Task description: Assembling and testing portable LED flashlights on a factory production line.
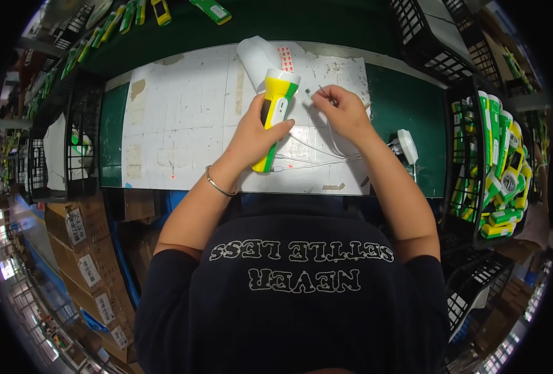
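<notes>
My left hand (265, 128) is wrapped round a flashlight (280, 103) with a yellow and green body, a white head and a white side panel. The flashlight stands tilted over the white work sheet (183, 124), its head pointing away from me. To its right, my right hand (345, 112) is closed in a pinch on a thin grey rod-like piece (324, 92), mostly hidden by the fingers. A small dark tip (308, 91) shows just left of those fingers. White cables (317, 164) run below both hands, and one connector (277, 169) lies by the flashlight's lower end.
A curled white paper (257, 57) and a sheet of red stickers (286, 59) lie beyond the flashlight. A white plug adapter (406, 146) sits at right. Black baskets flank the table; the right basket (470, 206) holds several flashlights. More flashlights (213, 10) lie at the back.
</notes>
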Demonstrator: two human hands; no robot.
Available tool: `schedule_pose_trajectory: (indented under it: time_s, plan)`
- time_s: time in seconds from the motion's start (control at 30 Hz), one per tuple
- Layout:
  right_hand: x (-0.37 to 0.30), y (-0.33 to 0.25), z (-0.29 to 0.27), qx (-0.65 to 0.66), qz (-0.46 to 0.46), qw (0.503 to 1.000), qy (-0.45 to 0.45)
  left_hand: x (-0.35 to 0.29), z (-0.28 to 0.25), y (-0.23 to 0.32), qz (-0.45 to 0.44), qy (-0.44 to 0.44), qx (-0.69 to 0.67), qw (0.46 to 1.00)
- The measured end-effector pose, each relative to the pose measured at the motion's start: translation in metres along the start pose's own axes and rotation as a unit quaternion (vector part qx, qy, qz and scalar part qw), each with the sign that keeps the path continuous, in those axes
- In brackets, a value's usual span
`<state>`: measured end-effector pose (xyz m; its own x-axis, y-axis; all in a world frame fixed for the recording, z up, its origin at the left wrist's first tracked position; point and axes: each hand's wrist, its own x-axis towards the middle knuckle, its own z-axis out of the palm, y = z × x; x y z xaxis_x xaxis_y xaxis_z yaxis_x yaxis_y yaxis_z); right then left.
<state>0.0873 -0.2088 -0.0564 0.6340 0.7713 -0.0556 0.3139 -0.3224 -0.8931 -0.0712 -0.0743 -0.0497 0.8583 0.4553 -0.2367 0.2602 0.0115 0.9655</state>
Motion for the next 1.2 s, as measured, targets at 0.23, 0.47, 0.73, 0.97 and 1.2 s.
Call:
schedule_pose_trajectory:
  time_s: [0.23, 0.47, 0.73, 0.97, 1.2]
  plan:
    - [-0.026, -0.023, -0.009, 0.184, 0.071, 0.975, -0.103, 0.003, 0.013, 0.009, 0.060, -0.014, 0.062, 0.996]
    - [-0.030, -0.024, -0.014, 0.206, 0.091, 0.967, -0.120, 0.002, 0.019, 0.011, 0.078, -0.010, 0.170, 0.982]
    - [-0.032, -0.022, -0.009, 0.184, 0.080, 0.977, -0.073, -0.005, 0.027, 0.014, 0.148, 0.067, 0.261, 0.952]
    - [-0.034, -0.023, 0.000, 0.237, 0.095, 0.966, -0.035, -0.009, 0.032, 0.021, 0.149, 0.101, 0.351, 0.919]
    - [-0.044, -0.014, 0.002, 0.237, 0.092, 0.966, -0.051, 0.010, 0.009, 0.017, 0.172, 0.114, 0.354, 0.912]
